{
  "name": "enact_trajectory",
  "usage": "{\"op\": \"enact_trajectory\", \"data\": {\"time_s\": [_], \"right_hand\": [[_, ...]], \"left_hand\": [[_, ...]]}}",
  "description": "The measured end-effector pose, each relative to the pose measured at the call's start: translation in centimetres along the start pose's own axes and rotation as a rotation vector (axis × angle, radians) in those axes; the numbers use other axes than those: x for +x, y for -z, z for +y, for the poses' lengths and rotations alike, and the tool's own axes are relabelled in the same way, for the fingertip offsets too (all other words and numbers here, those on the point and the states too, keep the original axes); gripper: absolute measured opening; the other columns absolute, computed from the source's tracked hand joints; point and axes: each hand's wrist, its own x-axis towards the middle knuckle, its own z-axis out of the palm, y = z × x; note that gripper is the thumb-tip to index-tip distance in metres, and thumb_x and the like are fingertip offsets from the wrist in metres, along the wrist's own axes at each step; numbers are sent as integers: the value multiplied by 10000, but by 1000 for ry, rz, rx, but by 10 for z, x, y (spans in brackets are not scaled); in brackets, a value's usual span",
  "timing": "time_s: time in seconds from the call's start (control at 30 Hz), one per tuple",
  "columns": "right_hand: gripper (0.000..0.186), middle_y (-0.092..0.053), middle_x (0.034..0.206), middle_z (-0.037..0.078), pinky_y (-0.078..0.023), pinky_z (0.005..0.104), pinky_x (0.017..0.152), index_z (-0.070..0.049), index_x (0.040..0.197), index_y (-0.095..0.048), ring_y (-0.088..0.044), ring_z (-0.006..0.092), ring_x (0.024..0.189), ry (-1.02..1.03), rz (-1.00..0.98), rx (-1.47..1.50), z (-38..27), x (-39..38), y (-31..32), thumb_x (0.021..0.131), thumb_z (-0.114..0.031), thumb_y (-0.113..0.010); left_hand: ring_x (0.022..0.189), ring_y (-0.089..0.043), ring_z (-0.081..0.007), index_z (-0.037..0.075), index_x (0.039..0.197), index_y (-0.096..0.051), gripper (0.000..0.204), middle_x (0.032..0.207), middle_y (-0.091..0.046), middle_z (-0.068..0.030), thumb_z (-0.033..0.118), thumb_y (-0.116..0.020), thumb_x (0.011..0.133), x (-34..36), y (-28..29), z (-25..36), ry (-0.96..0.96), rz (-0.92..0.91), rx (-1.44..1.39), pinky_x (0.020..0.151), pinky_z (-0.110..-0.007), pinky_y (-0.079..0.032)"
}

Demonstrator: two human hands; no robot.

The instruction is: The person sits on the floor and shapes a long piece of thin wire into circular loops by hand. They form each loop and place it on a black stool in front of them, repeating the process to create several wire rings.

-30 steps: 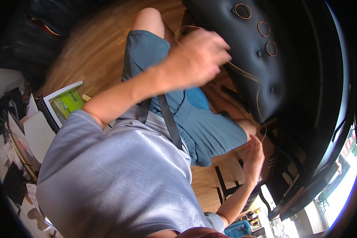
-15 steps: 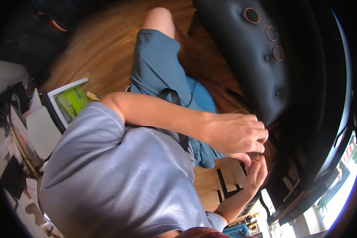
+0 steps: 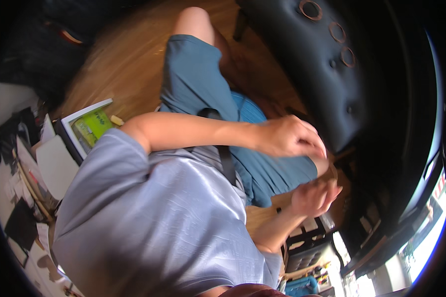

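My left hand (image 3: 290,137) is raised over my right thigh, its fingers curled together in a pinch. What it holds, if anything, is too small to make out. Lower and to the right, my right hand (image 3: 314,196) is smeared by motion, with its thumb and fingers drawn together. A faint, thin wire-like strand (image 3: 335,173) curves up just above its fingers. The two hands are apart. Beyond them, three thin copper-coloured rings lie on a black tufted bench: one ring (image 3: 302,6) at the far end, another ring (image 3: 331,30), and the nearest ring (image 3: 342,55).
The black bench (image 3: 307,64) runs along the right, close to my hands. I sit on a blue seat (image 3: 252,116) above a wooden floor (image 3: 129,54). At the left stands a white-framed box (image 3: 91,126) with a green package, beside papers and clutter.
My hands were close together, fingers nearly touching. Since then the left has moved up and away, and the right has dropped slightly lower. The rings lie where they were on the bench.
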Motion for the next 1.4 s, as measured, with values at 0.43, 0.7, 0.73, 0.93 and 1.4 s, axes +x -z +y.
{"op": "enact_trajectory", "data": {"time_s": [0.43,0.7,0.73,0.93,1.4], "right_hand": [[216,-661,979,164,-530,423,840,19,1069,-673,-655,332,936,-245,-265,-2371,-22,39,-38,979,-161,-594],[379,-616,805,56,-492,329,710,-19,1220,-686,-569,170,733,-893,-155,-1195,-43,25,-24,1057,-318,-520],[367,-623,813,45,-490,317,700,-21,1237,-684,-566,153,735,-895,-172,-1073,-38,26,-20,1050,-301,-537],[434,-598,705,53,-374,277,516,63,1132,-708,-454,89,554,-572,-263,-527,5,21,17,1044,-329,-546],[379,-640,892,79,-547,281,609,51,1341,-528,-612,146,675,527,77,-258,7,24,-27,1087,-192,-385]], "left_hand": [[742,-658,-307,54,903,-700,155,805,-654,-99,207,-677,910,-1,12,12,24,-454,561,656,-414,-532],[700,-628,-243,29,939,-734,119,790,-631,-85,141,-711,908,11,31,29,174,-491,229,626,-355,-486],[691,-623,-231,24,940,-738,118,782,-628,-83,135,-713,910,12,33,30,196,-496,186,620,-347,-481],[689,-576,-142,25,973,-759,122,780,-643,-54,126,-709,927,18,47,23,306,-416,52,624,-282,-452],[812,-682,-184,46,1069,-752,182,887,-724,-97,168,-672,960,5,4,0,289,-228,214,729,-293,-525]]}}
